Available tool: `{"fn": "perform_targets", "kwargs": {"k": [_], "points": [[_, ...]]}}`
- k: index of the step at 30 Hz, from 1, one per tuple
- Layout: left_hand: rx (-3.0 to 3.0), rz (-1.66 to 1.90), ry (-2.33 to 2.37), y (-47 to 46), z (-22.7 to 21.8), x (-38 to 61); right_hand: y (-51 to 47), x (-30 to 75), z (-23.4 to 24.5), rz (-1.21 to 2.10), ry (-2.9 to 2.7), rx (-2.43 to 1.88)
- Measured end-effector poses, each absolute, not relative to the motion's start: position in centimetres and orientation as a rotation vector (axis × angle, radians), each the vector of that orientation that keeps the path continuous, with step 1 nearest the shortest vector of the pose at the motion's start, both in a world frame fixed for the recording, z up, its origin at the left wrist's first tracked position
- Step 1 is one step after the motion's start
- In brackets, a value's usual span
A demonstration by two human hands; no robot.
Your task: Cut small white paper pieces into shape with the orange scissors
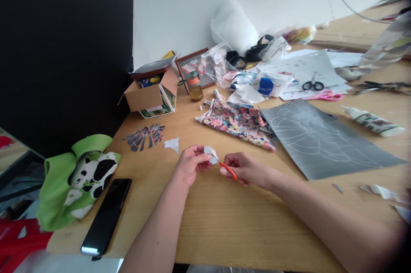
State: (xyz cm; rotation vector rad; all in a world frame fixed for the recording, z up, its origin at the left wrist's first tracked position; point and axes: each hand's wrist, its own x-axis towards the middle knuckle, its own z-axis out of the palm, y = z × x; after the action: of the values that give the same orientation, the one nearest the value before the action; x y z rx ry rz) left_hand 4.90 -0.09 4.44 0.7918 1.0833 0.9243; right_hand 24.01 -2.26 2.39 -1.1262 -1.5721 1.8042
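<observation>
Between the thumb and fingers of my left hand is a small piece of white paper, held just above the wooden table. My right hand grips a pair of orange-handled scissors, whose short blades meet the paper's lower right edge. Another pale scrap of paper lies flat to the left of my left hand. Beyond it, several cut floral and grey pieces are laid out in a fan. Folded floral fabric rests on the table past my hands.
A grey sheet with white line drawing and a glue bottle lie at the right. Black scissors and pink scissors sit farther back. Leftward are a phone, a green panda bag, an open box and a jar.
</observation>
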Motion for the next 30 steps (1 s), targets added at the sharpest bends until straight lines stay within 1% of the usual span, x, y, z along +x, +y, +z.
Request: {"fn": "perform_targets", "kwargs": {"k": [17, 30], "points": [[0.784, 0.941, 1.093, -0.03, 4.66, 4.83, -2.19, 24.11, 2.10, 1.823, -1.559, -1.111], [0.795, 0.919, 1.078, -0.07, 4.33, 4.90, -2.40, 24.08, 2.84, 1.836, -1.560, -1.120]]}}
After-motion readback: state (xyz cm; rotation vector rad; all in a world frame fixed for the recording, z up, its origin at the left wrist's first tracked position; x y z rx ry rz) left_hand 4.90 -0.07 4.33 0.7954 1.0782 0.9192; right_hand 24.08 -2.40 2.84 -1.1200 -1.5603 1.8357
